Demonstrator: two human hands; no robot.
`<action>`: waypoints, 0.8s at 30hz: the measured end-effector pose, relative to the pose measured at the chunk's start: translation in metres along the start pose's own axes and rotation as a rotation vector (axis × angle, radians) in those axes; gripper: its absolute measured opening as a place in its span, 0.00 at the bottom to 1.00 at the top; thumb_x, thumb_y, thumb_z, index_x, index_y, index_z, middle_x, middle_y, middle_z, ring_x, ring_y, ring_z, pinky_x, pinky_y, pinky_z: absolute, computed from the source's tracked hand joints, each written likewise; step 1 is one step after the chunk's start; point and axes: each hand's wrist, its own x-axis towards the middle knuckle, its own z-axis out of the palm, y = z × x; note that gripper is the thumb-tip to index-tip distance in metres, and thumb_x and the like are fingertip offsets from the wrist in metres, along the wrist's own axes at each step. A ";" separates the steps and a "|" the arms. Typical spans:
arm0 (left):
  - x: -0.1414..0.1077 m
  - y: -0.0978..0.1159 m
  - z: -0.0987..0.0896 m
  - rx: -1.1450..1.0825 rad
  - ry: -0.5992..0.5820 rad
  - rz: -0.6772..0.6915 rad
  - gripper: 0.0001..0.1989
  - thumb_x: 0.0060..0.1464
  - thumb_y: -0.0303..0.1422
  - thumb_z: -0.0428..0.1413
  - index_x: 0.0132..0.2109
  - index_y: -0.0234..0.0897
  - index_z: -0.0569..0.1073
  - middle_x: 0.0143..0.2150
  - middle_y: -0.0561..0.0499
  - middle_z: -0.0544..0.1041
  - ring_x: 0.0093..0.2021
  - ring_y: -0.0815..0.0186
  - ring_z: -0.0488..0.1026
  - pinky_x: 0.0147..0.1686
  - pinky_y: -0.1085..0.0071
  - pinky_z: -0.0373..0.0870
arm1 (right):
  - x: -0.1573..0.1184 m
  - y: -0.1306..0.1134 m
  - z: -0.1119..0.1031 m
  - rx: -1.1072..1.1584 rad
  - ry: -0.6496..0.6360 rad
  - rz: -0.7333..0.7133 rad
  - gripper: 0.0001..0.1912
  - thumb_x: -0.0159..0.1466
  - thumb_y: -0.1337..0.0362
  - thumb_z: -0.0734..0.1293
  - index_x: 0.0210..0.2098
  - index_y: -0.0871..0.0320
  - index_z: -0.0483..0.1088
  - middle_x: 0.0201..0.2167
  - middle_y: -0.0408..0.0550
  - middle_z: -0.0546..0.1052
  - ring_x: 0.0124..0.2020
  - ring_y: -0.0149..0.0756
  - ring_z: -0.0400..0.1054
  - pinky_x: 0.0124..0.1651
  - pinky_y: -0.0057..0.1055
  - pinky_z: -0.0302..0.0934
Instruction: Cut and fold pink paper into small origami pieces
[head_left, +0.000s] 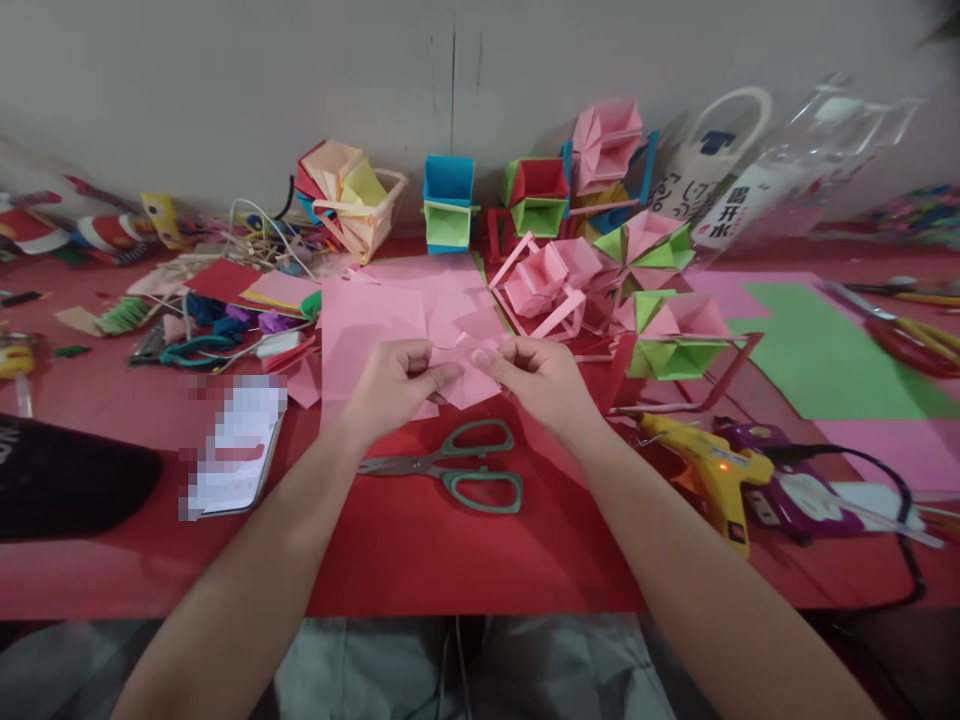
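Observation:
Between both hands is a small piece of pink paper (471, 384), with creases or folds in it. My left hand (399, 385) pinches its left side between thumb and fingers. On the right side, my right hand (536, 375) grips it the same way. Larger pink sheets (371, 315) lie flat just behind and under the hands. Nearer to me, grey-green handled scissors (480, 470) rest on the red table (480, 570), their blades pointing left and partly covered by my left forearm.
Folded paper wheel models (540, 280) stand along the back. A yellow glue gun (709, 470) with a lit orange light lies right, beside a purple power strip (787, 490). A phone (236, 450) and black object (75, 480) lie left. Green paper (832, 360) and plastic bottles (765, 180) are farther right.

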 end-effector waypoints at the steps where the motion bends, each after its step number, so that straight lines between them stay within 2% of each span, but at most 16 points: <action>1: 0.000 0.000 0.001 -0.009 0.014 -0.004 0.29 0.44 0.45 0.67 0.21 0.37 0.55 0.21 0.61 0.50 0.21 0.75 0.62 0.25 0.71 0.79 | 0.000 0.001 0.000 0.002 -0.009 -0.004 0.25 0.56 0.45 0.72 0.21 0.58 0.64 0.19 0.37 0.61 0.23 0.27 0.53 0.27 0.28 0.50; 5: 0.000 0.001 0.004 -0.046 0.056 -0.026 0.30 0.43 0.47 0.68 0.22 0.38 0.54 0.22 0.62 0.47 0.20 0.77 0.55 0.28 0.68 0.81 | 0.002 0.005 -0.001 -0.042 -0.062 0.010 0.23 0.58 0.46 0.71 0.22 0.58 0.65 0.20 0.38 0.63 0.24 0.28 0.56 0.28 0.28 0.53; 7: 0.000 0.001 0.004 -0.055 0.033 -0.044 0.28 0.44 0.47 0.67 0.22 0.38 0.56 0.21 0.61 0.49 0.21 0.76 0.57 0.30 0.67 0.81 | 0.003 0.007 -0.001 -0.043 -0.059 0.030 0.23 0.59 0.46 0.71 0.21 0.58 0.64 0.19 0.39 0.64 0.23 0.28 0.57 0.28 0.28 0.53; 10: 0.001 -0.001 0.003 -0.034 0.006 -0.054 0.19 0.46 0.46 0.66 0.30 0.36 0.69 0.22 0.59 0.61 0.24 0.72 0.65 0.31 0.69 0.78 | 0.004 0.007 -0.003 -0.072 -0.051 0.014 0.23 0.59 0.48 0.71 0.20 0.58 0.64 0.19 0.38 0.62 0.23 0.27 0.56 0.27 0.28 0.52; 12: 0.002 -0.004 0.002 -0.003 0.038 -0.044 0.20 0.45 0.44 0.67 0.39 0.34 0.74 0.24 0.57 0.68 0.26 0.71 0.69 0.30 0.71 0.76 | 0.004 0.006 -0.004 -0.092 -0.062 0.006 0.23 0.59 0.50 0.72 0.19 0.58 0.63 0.18 0.38 0.61 0.22 0.26 0.54 0.27 0.28 0.52; 15: 0.004 -0.008 0.001 0.007 0.104 -0.028 0.21 0.43 0.42 0.68 0.41 0.32 0.76 0.23 0.56 0.71 0.26 0.70 0.71 0.28 0.73 0.73 | 0.003 0.006 -0.003 -0.081 -0.075 0.023 0.21 0.60 0.51 0.71 0.20 0.58 0.64 0.18 0.38 0.62 0.22 0.27 0.56 0.27 0.28 0.54; 21: 0.005 -0.013 0.004 -0.060 0.161 -0.011 0.20 0.45 0.40 0.68 0.42 0.32 0.76 0.24 0.55 0.72 0.27 0.67 0.74 0.30 0.69 0.78 | 0.001 0.008 0.002 0.074 -0.101 0.039 0.17 0.57 0.52 0.73 0.27 0.58 0.67 0.24 0.39 0.66 0.26 0.30 0.64 0.31 0.30 0.66; 24: 0.004 -0.012 0.005 -0.030 0.157 0.032 0.18 0.50 0.35 0.64 0.47 0.33 0.75 0.34 0.50 0.76 0.31 0.66 0.76 0.30 0.69 0.80 | 0.002 0.009 0.004 0.108 -0.043 0.025 0.14 0.57 0.54 0.73 0.34 0.58 0.70 0.29 0.43 0.72 0.29 0.32 0.68 0.32 0.31 0.69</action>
